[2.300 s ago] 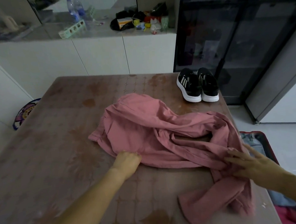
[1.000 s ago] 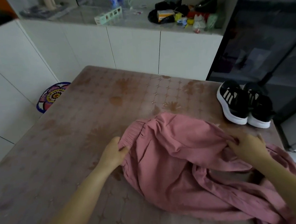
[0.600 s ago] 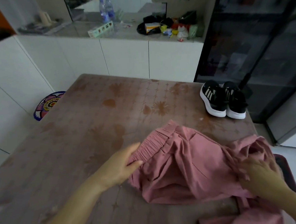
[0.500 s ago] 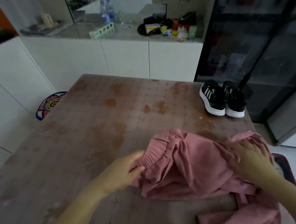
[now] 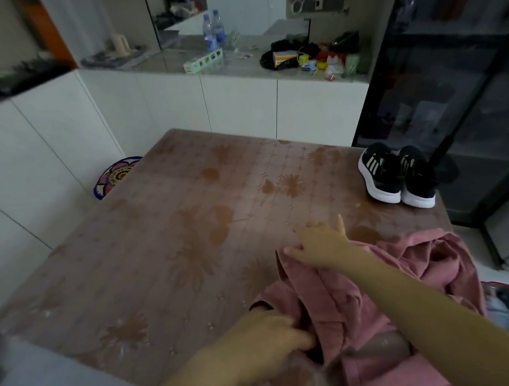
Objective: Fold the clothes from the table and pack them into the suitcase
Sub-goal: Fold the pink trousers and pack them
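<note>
The pink trousers (image 5: 432, 258) lie bunched at the near right part of the brown patterned table (image 5: 189, 227), part of them hanging over the right edge. My right hand (image 5: 320, 244) pinches a fold of the pink cloth at its far left edge, the arm crossing over the garment. My left hand (image 5: 272, 339) grips the cloth at its near left side, fingers curled into the fabric. A corner of the open suitcase (image 5: 508, 304) shows on the floor at the right, below the table edge.
A pair of black sneakers (image 5: 396, 175) stands on the table's far right corner. White cabinets with a cluttered counter (image 5: 268, 62) run behind the table. A dark glass cabinet (image 5: 450, 88) stands at the right. A colourful mat (image 5: 116, 175) lies on the floor at left.
The trousers have been pulled nearer and to the right. My right hand crossed over from the right side to the cloth's far left edge; my left hand moved nearer along the left side.
</note>
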